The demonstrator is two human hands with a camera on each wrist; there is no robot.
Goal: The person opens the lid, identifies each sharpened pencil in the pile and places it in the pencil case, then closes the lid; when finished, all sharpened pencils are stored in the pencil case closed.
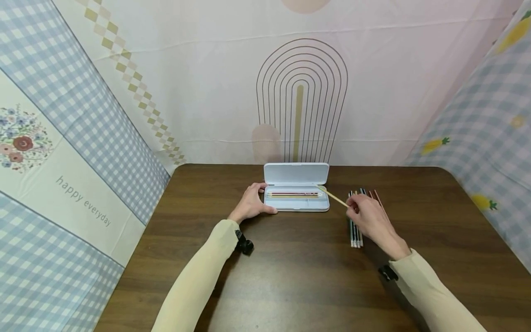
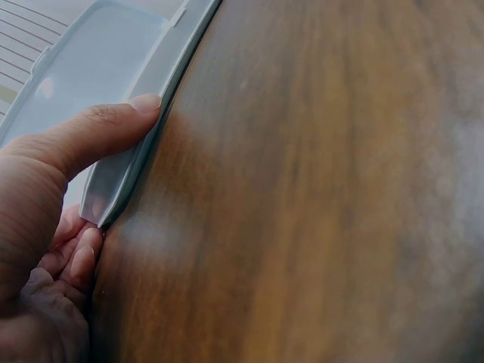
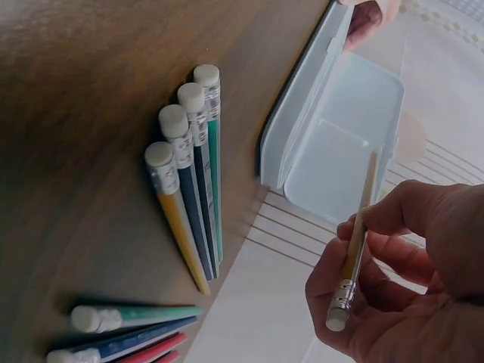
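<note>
A white pencil case (image 1: 286,206) lies on the table with its lid (image 1: 296,174) raised at the back. Inside it are several pencils (image 1: 294,195), laid lengthwise. My left hand (image 1: 250,201) holds the case's left end, the thumb on the front edge and the fingers round the side. Between thumb and fingers, my right hand (image 1: 370,217) pinches a yellow pencil (image 3: 354,261). Its eraser end sits near the palm, and its far tip reaches over the case's right end. Below that hand lies a row of eraser-topped pencils (image 3: 200,181), yellow, dark blue and green.
More pencils (image 3: 144,333), green, blue and red, lie beside the row at a different angle. A brown wooden table (image 1: 298,276) carries everything. Behind it hangs a patterned white cloth (image 1: 215,92), with blue checked cloth (image 1: 477,138) at the sides.
</note>
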